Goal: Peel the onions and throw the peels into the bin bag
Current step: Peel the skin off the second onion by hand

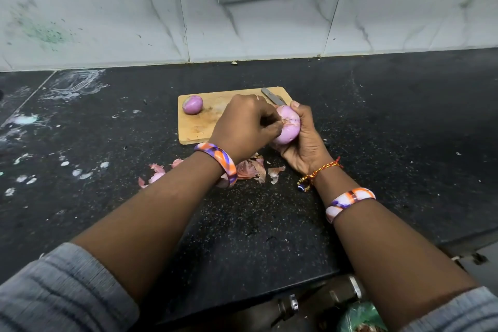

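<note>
Peeling, item by item, left to right across the black counter (377,116):

Peeled onion (192,104): lies on the left end of the wooden cutting board (199,132), bare and glossy, apparently finished.

Loose peels (250,168): scattered on the counter in front of the board, under and beside the wrists; none binned yet. Gather them in one sweep once the second bulb is done.

Left hand (244,127): fingers curled and pinching at the end of the onion in hand (289,127), apparently catching a flap of skin. Best practice, as I judge it: take the dry layer right at the root end and draw it round the bulb rather than tearing straight off.

Onion in hand: held above the near right corner of the board, mostly pale and smooth, so probably nearly done.

Right hand (305,140): wrapped round the onion from the right, thumb on top. It should turn the bulb toward the picking fingers.

Knife (273,96): lying on the board behind the hands, untouched.

Bin bag (358,318): green, at the lower right edge below the counter.
</note>
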`<state>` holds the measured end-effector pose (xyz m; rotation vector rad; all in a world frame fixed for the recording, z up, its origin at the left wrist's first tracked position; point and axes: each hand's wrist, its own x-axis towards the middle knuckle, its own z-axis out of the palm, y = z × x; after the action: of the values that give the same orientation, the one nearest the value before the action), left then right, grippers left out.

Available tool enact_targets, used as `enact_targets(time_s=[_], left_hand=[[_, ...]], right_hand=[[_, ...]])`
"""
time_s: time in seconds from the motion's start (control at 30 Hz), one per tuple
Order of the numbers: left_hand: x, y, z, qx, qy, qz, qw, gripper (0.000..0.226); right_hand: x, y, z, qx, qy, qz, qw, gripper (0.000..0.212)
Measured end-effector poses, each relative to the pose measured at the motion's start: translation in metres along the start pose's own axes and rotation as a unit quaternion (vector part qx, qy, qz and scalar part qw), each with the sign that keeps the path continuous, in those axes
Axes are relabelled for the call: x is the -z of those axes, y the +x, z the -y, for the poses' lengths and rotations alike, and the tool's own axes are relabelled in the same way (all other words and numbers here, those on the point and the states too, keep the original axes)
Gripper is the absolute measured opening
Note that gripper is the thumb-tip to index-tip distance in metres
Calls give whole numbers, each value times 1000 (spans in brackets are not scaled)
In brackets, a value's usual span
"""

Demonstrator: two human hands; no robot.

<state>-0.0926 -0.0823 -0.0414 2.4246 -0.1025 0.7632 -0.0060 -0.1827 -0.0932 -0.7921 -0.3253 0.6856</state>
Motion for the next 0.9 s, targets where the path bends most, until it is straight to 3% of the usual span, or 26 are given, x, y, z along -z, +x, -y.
enact_targets(time_s=[0.13,0.23,0.3,0.4,0.43,0.57,0.67,0.8,0.9], left_hand=[[-4,1,-11,-9,93,7,996,32],[-7,2,-16,-9,149,-1,989,26],[-8,4,-17,4,164,8,986,21],[-11,9,-14,56,151,15,987,22],[-10,10,-10,89,125,7,988,22],[-2,9,17,246,-19,-10,969,32],[10,2,30,315,-118,66,939,31],[26,-7,32,265,-142,262,917,25],[33,-10,30,269,-180,329,887,11]], right_hand=[[2,2,-1,4,-21,-9,1000,79],[3,5,-3,9,-23,-37,999,89],[3,5,-3,8,-18,-50,999,80],[-2,0,-1,5,-21,-61,998,37],[-3,-2,1,3,-18,-61,998,32],[-6,-8,4,-2,-18,-89,996,41],[-12,-11,3,-4,-16,-104,994,35],[-14,-12,3,-17,4,-111,994,36],[-14,-12,2,-36,-15,-116,993,33]])
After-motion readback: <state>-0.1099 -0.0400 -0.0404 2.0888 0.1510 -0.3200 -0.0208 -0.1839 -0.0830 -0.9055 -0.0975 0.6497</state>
